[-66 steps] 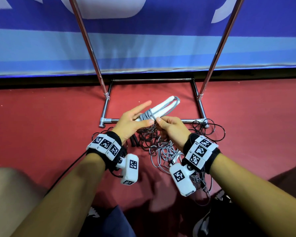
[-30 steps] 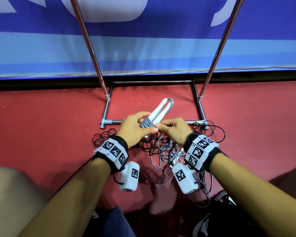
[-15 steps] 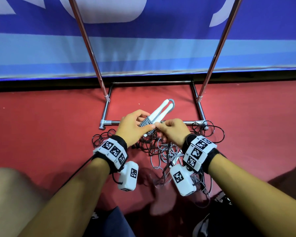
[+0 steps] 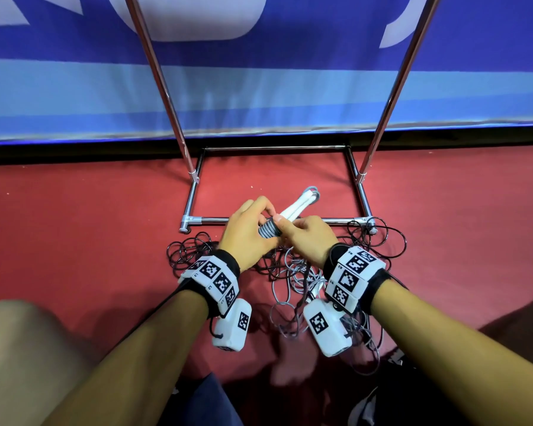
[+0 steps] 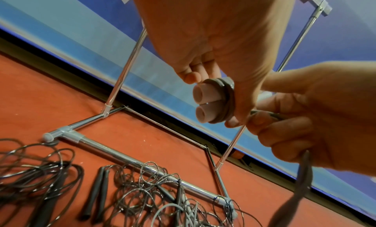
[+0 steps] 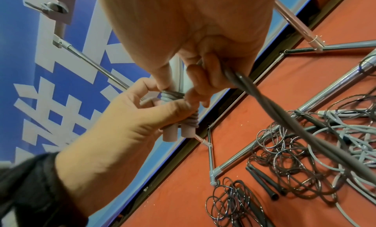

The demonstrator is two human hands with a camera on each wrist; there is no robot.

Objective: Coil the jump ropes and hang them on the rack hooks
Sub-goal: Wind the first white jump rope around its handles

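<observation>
Two white jump-rope handles (image 4: 300, 204) are held side by side above the red floor, their ends also showing in the left wrist view (image 5: 205, 102). Grey cord wraps (image 4: 268, 230) circle their near part. My left hand (image 4: 259, 222) grips the handles at the wraps, fingers curled round them. Touching it from the right, my right hand (image 4: 285, 233) pinches the loose grey cord (image 6: 284, 118), which runs down from its fingers to the floor. The right thumb presses against the wraps.
The chrome rack base bar (image 4: 326, 221) lies just beyond my hands, with two uprights (image 4: 163, 87) rising against a blue banner. Tangled black ropes (image 4: 191, 253) and grey rope (image 4: 293, 281) lie on the floor below. Black handles (image 5: 97, 193) lie among them. A knee (image 4: 19, 348) is at lower left.
My left fingers, stretched out 2.2 s ago, have curled round the handles. The handle pair has tipped more upright, and both hands have closed in together on the wraps.
</observation>
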